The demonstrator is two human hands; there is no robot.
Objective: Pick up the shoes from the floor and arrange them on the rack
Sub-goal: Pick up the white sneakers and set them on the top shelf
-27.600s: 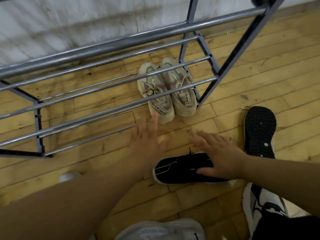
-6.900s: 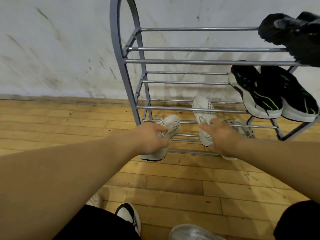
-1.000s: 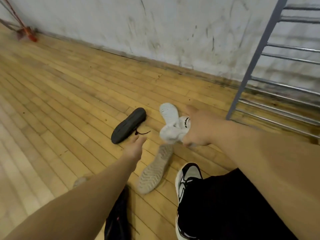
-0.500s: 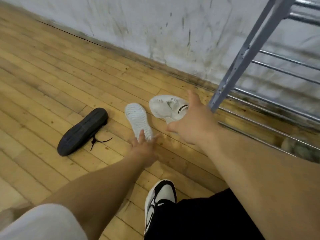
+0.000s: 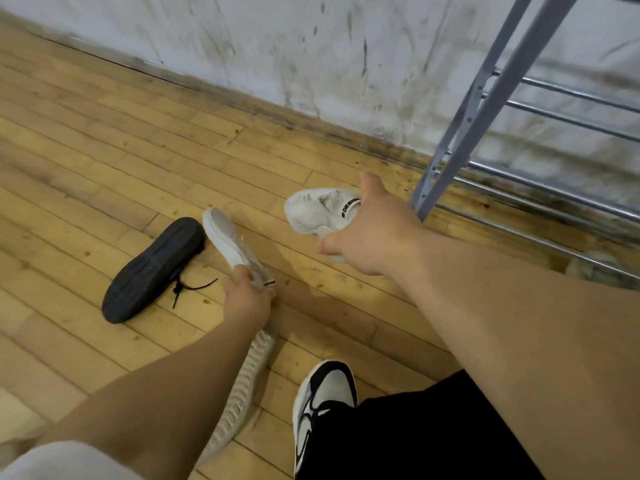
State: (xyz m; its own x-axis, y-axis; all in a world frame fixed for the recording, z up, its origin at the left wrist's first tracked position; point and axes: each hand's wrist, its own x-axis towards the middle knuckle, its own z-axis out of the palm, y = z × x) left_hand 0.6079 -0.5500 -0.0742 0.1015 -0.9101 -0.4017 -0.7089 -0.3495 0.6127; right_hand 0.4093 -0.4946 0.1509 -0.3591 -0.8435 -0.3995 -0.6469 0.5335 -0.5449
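Shoes are split between both hands and the wooden floor (image 5: pixel 104 140), which fills most of the view below a stained white wall (image 5: pixel 277 46). Right of the right hand (image 5: pixel 372 233) stands the grey metal rack (image 5: pixel 464 112), its upright leg just beyond the thumb and its lower rails running off to the right, with nothing between hand and rails. That hand is closed on a white sneaker (image 5: pixel 311 213) held above the floor, its toe pointing left and black lettering on its heel tab. The left hand (image 5: pixel 247 296) has its fingers (image 5: pixel 239 273) wrapped round the heel end of a second white shoe (image 5: pixel 225 240), which is turned sole-side outward and angles up and away from the grip. Just left of those fingers a black shoe (image 5: pixel 152 268) lies sole up on the boards, nearly touching the toe of the held shoe, its lace trailing toward the hand. Under the left forearm lies a pale ridged sole (image 5: pixel 242 386). Nearer the body, a black-and-white worn sneaker (image 5: pixel 322 396) stands on the floor.
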